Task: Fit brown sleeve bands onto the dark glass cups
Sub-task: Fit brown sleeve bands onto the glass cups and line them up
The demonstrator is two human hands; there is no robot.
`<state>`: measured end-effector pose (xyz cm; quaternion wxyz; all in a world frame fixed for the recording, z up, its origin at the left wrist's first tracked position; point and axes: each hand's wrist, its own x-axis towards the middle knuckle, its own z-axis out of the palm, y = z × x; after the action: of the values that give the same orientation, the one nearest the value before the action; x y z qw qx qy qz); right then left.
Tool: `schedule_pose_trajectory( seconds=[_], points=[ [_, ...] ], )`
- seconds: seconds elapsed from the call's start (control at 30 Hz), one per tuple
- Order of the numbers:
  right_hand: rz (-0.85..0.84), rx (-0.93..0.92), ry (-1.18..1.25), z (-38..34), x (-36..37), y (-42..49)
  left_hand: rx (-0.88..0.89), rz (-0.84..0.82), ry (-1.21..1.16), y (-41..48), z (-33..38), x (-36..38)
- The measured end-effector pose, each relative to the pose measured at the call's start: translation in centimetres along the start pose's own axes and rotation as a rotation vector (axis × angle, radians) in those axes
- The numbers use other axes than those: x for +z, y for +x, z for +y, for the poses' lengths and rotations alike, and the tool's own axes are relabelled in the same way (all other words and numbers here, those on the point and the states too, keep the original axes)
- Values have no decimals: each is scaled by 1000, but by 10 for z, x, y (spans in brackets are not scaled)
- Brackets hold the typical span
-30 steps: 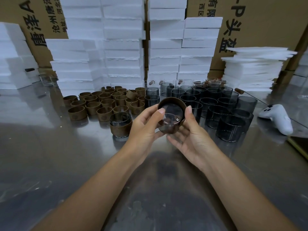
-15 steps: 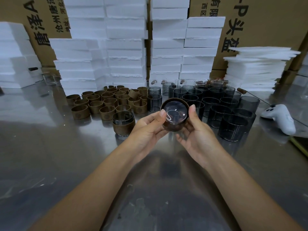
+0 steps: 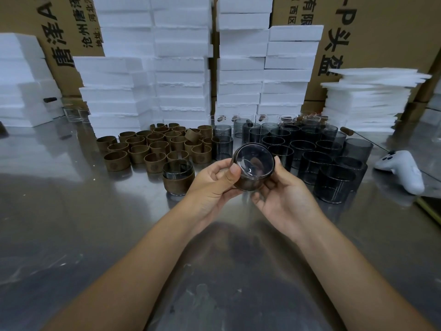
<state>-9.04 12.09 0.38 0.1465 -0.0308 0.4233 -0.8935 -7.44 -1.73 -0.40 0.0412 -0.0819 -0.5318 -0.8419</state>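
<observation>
Far left of the held cup, loose bands [image 3: 155, 146] stand on end in rows on the counter [image 3: 83, 223], probably so that each can be picked off quickly. Just left of the held cup, a banded cup [image 3: 177, 177] stands upright, apparently set aside as finished.

The left hand [image 3: 212, 187] pinches the held cup [image 3: 253, 162] at its left side, thumb on the near edge and fingers [image 3: 214, 169] curled behind. This cup is off the counter and tipped so that a round end faces the camera. A brown band [image 3: 245, 186] wraps its wall. The tilt likely lets the person judge how squarely the band sits.

The right hand [image 3: 286, 201] cradles the held cup from below and the right, fingers curled close round the wall, seemingly to brace it against the left hand's push.

Right of the held cup, bare cups [image 3: 322, 154] wait upright in a cluster within easy reach. Farthest right lies a white controller [image 3: 401, 170].
</observation>
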Motion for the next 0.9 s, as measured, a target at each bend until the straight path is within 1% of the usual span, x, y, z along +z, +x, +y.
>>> schedule_pose_trajectory(
  seconds=[0.1, 0.2, 0.3, 0.4, 0.5, 0.57, 0.6, 0.67, 0.73, 0.8, 0.9],
  points=[
    [-2, -5, -57, 1, 0, 0, 5, -7, -10, 0, 1, 0],
    [32, 19, -210, 4, -1, 2, 29, -37, -22, 3, 1, -6],
    [31, 115, -323, 5, -1, 1, 30, -37, 67, 6, -2, -10],
    [22, 108, -328, 4, 1, -1, 52, -52, 214, 6, -6, -12],
    [26, -2, -241, 1, 3, -2, 74, 3, 313, 6, -7, -11],
    [13, -97, -235, 0, 2, -2, 44, 71, 336, 4, -6, -11],
    [7, -147, -245, 0, 2, -2, 20, 78, 349, 4, -6, -10],
    [2, -251, -279, 1, 2, -3, -21, 20, 336, 3, -6, -10],
    [-23, -368, -375, 4, 3, -4, -34, -51, 285, 2, -6, -9],
    [-69, -459, -484, 7, 3, -5, -26, -52, 257, 2, -6, -9],
    [-102, -499, -540, 8, 1, -4, -12, -28, 233, 2, -6, -10]
  ],
)
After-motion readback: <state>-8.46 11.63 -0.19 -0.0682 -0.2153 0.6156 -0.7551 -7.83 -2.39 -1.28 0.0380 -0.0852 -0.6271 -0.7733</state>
